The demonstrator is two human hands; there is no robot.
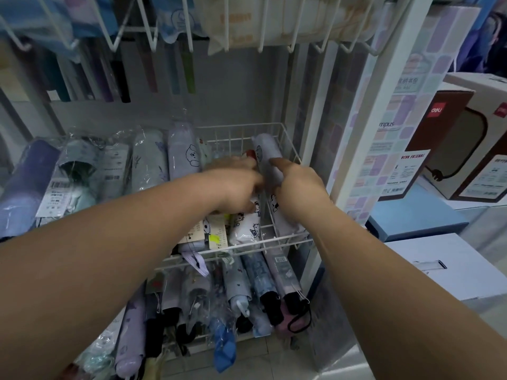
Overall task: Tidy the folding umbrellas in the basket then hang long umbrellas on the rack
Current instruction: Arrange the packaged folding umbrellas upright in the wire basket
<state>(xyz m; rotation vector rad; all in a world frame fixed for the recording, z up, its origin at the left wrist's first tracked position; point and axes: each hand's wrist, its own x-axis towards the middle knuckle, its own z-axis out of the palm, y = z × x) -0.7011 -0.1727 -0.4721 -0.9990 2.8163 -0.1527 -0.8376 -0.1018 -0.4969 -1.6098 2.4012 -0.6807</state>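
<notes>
Both hands reach into the white wire basket [277, 239] at the centre of the frame. The right hand [299, 187] curls round a pale lilac folding umbrella [264, 152] lying along the basket's right side, index finger stretched along it. The left hand [233, 182], blurred, rests just beside it, over a white cartoon-print umbrella [248, 226]; whether it holds anything I cannot tell. Left of the basket lies a row of wrapped umbrellas [148, 160]. Long umbrellas [120, 78] hang from the wire rack [148, 31] at upper left. More folding umbrellas [255, 283] fill the lower shelf, and a brown box [463, 144] stands at the right.
</notes>
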